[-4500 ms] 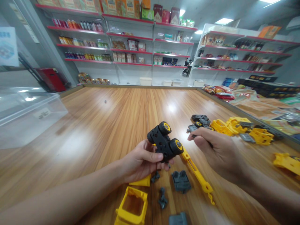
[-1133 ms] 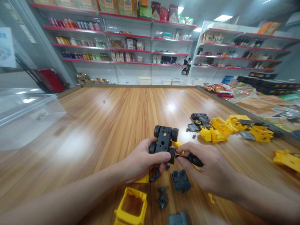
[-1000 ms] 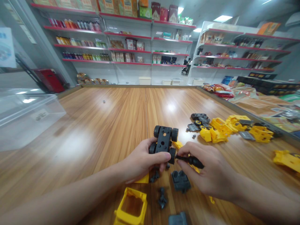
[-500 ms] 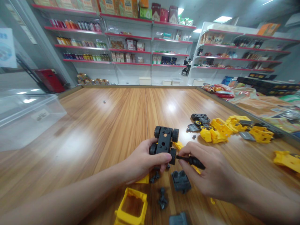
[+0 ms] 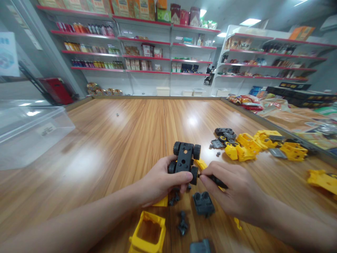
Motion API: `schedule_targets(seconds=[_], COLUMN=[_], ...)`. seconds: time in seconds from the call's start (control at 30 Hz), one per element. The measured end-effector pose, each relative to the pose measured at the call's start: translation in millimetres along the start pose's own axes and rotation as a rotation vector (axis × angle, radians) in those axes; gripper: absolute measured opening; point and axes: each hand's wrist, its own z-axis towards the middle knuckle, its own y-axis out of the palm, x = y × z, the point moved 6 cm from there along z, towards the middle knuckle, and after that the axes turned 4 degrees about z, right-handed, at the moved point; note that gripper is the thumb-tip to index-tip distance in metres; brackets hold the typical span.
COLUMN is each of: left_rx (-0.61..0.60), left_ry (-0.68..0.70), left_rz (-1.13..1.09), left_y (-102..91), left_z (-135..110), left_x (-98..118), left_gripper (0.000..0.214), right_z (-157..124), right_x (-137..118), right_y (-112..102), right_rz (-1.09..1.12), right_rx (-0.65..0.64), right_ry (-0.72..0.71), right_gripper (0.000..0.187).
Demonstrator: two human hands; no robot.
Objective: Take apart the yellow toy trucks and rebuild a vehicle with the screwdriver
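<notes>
My left hand (image 5: 168, 179) grips a black toy vehicle chassis (image 5: 185, 158) above the table, its thumb across the lower end. Black wheels (image 5: 197, 151) sit at the chassis corners. My right hand (image 5: 229, 186) is closed around a black screwdriver (image 5: 218, 181), whose tip meets the lower right wheel (image 5: 194, 175). Whether a screw sits there is too small to tell. Beneath and in front of the hands lie a yellow frame (image 5: 134, 242), a dark grey block with two round bumps (image 5: 203, 204), a small grey part (image 5: 182, 224) and another grey piece (image 5: 200, 246).
Yellow toy parts (image 5: 247, 147) and black and grey pieces (image 5: 223, 133) are heaped on the right of the wooden table (image 5: 131, 130). Another yellow part (image 5: 322, 181) lies at far right. A clear plastic bin (image 5: 34, 133) stands left. Packaged goods (image 5: 250, 102) lie beyond the right edge.
My right fingers have shifted on the screwdriver, covering more of its handle. The chassis and my left hand stay nearly in place.
</notes>
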Motion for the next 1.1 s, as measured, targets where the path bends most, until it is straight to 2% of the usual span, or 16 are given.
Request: schedule_targets(seconds=[0.73,0.9,1.03,1.1], left_rx=[0.013,0.019,0.021,0.024], left_ry=[0.005,-0.006,0.013,0.011], left_rz=[-0.008,0.047,0.067,0.057], left_y=[-0.3,-0.8,-0.9,-1.3], left_z=[0.0,-1.4,-2.0,-1.7], left_x=[0.9,0.4,1.5,1.1], left_gripper=[0.04,0.043,0.041,0.041], right_z=[-0.8,1.4,3.0,2.4], right_x=[5.0,6.5,10.0,11.0], right_y=[1.1,2.7,9.7,12.9], right_rz=[-0.012,0.15,0.353,0.395], right_rx=[0.029,0.037,-0.041,-0.077], right_ry=[0.014,0.144,0.344,0.386], right_gripper=[0.007,0.006,0.016,0.019])
